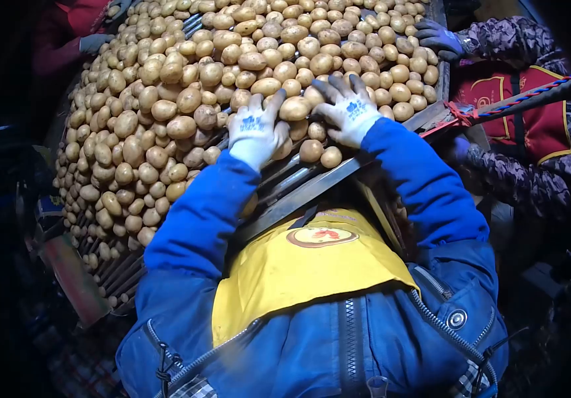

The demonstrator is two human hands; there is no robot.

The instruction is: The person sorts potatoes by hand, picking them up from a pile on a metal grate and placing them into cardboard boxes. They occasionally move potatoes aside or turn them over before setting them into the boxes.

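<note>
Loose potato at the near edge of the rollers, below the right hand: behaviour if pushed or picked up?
Potato looks rounded and smooth, so likely rolls on the roller bars. Probably firm and dense, not fragile. Next to another potato, so a push probably nudges both.

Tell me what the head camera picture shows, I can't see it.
The gloved left hand and right hand lie spread on a heap of potatoes on a metal belt. The person wears a blue jacket and yellow apron. Other people show a grey glove top left and a dark glove top right.
</note>
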